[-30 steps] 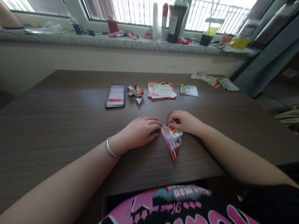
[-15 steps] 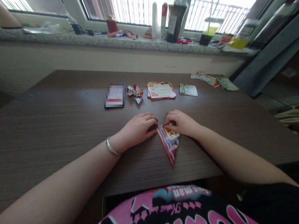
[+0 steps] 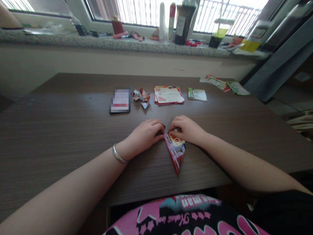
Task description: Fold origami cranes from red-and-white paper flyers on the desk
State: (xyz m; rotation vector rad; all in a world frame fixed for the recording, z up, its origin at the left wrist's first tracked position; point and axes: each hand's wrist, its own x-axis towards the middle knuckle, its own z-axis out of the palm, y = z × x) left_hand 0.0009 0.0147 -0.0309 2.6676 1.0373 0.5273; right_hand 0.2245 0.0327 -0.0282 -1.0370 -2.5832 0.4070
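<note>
A folded paper triangle (image 3: 176, 151), printed in red and yellow, lies on the dark wooden table (image 3: 61, 130) with its point toward me. My left hand (image 3: 144, 135), a silver bangle on its wrist, has curled fingers pressing the triangle's upper left corner. At the upper edge my right hand (image 3: 187, 129) pinches the paper with fingers bent. The two hands nearly touch above the fold.
Farther back on the table lie a dark phone (image 3: 120, 100), small folded paper figures (image 3: 142, 96), a stack of red-printed leaflets (image 3: 168, 94), a green leaflet (image 3: 197, 94) and more flyers (image 3: 225, 85). Bottles and clutter crowd the windowsill (image 3: 146, 44).
Both hands and the paper triangle have shifted slightly left and away from me. The hands have closed in on the triangle's top corner.
</note>
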